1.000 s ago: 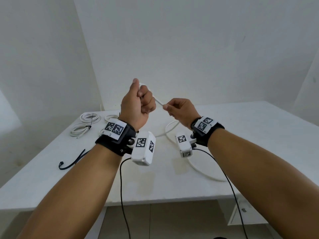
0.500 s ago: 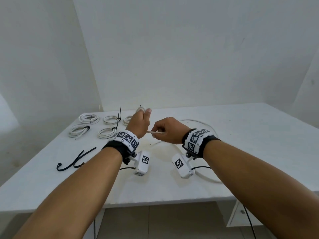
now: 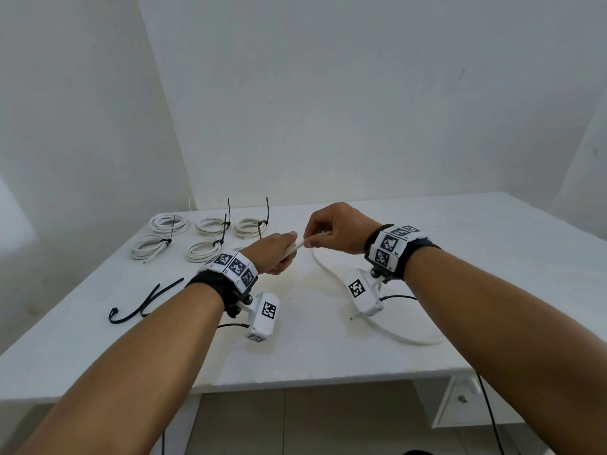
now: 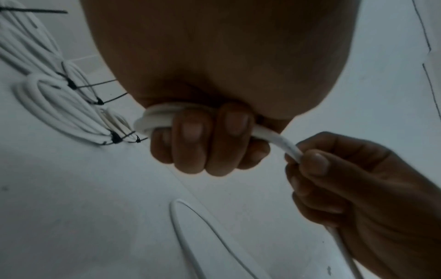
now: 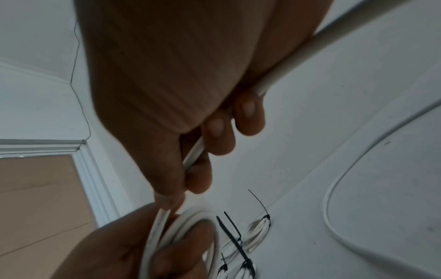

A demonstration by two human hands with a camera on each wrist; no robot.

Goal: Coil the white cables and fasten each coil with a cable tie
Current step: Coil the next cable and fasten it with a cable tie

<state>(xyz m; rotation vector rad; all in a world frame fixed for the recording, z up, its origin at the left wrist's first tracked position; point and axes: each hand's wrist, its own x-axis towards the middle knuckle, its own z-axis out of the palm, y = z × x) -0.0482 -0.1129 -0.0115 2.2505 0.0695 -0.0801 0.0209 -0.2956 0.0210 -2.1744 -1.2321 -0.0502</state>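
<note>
A: Five finished coils (image 3: 210,225) lay at the far left of the white table (image 3: 492,264), each cinched with a black cable tie. Spare ties (image 3: 144,300) lay apart, nearer the front edge.

B: And the cable in work?

A: It was above the table's middle, held between both hands. The left hand (image 3: 274,252) was clenched around a few turns of the white cable (image 4: 274,138); the left wrist view showed the loops wrapped over its curled fingers (image 4: 190,143), probably so the fist served as a form for the coil.

B: The right hand?

A: The right hand (image 3: 335,229) pinched the same cable just beside the left fist, thumb and fingers closed on it, apparently to feed and tension the next turn.

B: How much was left?

A: A long slack loop (image 3: 404,338) trailed over the table under the right wrist, so several turns seemed to remain before a tie could go on.
</note>
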